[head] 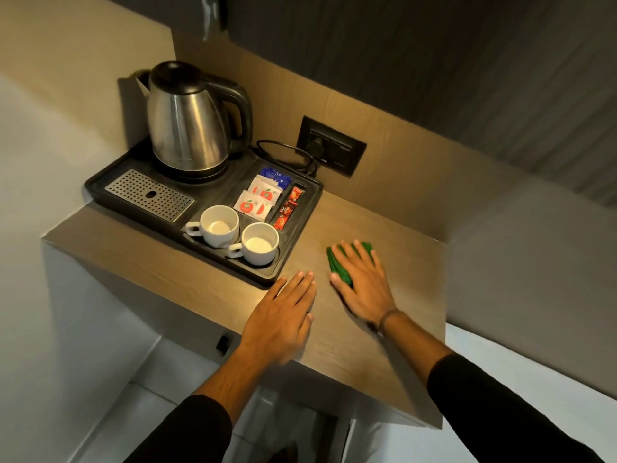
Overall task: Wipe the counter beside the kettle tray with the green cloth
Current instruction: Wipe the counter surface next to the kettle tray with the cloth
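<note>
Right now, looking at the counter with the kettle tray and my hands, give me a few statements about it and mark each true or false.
1. The right hand presses flat on the green cloth. True.
2. The left hand holds a cup. False: it lies flat and open on the counter, near the tray's corner.
3. The kettle stands on the black tray. True.
4. The green cloth lies inside the tray. False: it is on the counter, to the right of the tray.
5. Both white cups sit upright on the tray. True.
</note>
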`<state>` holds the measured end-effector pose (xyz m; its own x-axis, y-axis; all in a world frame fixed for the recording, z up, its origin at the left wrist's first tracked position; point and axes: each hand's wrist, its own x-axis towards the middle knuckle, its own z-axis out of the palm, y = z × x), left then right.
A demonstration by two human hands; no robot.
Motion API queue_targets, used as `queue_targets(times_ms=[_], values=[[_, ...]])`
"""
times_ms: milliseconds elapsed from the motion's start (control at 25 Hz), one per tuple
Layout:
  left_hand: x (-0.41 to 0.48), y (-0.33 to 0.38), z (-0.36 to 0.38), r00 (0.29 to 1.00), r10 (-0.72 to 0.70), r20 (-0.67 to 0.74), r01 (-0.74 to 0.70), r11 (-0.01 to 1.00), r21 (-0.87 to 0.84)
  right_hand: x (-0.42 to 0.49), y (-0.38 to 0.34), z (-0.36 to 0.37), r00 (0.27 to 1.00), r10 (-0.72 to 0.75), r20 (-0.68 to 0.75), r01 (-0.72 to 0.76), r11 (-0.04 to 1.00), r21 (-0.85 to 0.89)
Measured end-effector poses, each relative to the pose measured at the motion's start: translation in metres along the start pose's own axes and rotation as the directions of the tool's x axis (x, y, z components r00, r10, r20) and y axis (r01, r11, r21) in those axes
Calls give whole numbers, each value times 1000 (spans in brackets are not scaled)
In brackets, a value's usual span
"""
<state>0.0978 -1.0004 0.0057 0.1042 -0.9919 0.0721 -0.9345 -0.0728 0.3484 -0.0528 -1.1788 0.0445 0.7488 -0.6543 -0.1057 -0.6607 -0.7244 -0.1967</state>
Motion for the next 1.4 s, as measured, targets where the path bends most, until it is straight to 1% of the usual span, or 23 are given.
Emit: queue_targets(times_ms=[80,120,200,280,320,360,440,520,600,680,760,840,880,1000,1080,1200,1320,1400], values=[[0,1,0,1000,-7,-7,7,1000,-9,-39,34,2,998,-66,25,66,998,-14],[0,1,0,1000,-9,-3,9,1000,-17,-49,53,-2,999,-47,20,48,999,-9],[0,0,1,1000,-14,1,14,1000,-17,-42,82,-15,996,93,-12,-93,996,18],[0,-1,2,1000,-16,-3,16,1000,-23,-5,82,-26,964,257,-75,-257,966,3],[1,-1,3,1000,-17,-3,17,999,-28,17,73,-30,948,301,-101,-304,953,-13],[1,-1,3,1000,-17,-3,17,999,-31,37,58,-31,942,315,-116,-319,947,-18],[1,-1,5,1000,-13,-10,13,1000,-24,66,22,-24,956,270,-117,-272,962,-1],[2,-1,5,1000,-11,-23,11,1000,-13,70,-10,-10,983,155,-97,-155,988,9],[2,0,5,1000,-12,-24,12,1000,-16,46,-28,5,998,14,-65,-14,1000,3],[1,0,5,1000,-7,-29,6,1000,-13,4,-23,15,995,-89,-46,90,996,3],[1,0,6,1000,-9,-25,8,1000,-14,-39,5,20,989,-144,-37,144,990,5],[0,-1,6,1000,-16,-17,15,1000,-19,-69,43,17,992,-123,-24,123,992,2],[0,-2,6,1000,-19,-11,18,1000,-18,-73,59,11,997,-75,-28,75,997,-4],[1,-1,3,1000,-13,9,13,1000,-18,-43,74,-8,985,163,-58,-164,987,2],[2,0,3,1000,-15,18,15,1000,-10,-12,60,-12,962,260,-85,-261,965,-7],[3,-2,-1,999,-13,37,12,1000,23,5,28,-5,955,278,-108,-280,960,-8],[2,2,-6,997,3,73,-7,998,65,-27,-1,7,965,228,-129,-228,974,17],[-3,6,-11,994,-28,103,22,998,53,-53,-20,17,972,200,-127,-193,979,62]])
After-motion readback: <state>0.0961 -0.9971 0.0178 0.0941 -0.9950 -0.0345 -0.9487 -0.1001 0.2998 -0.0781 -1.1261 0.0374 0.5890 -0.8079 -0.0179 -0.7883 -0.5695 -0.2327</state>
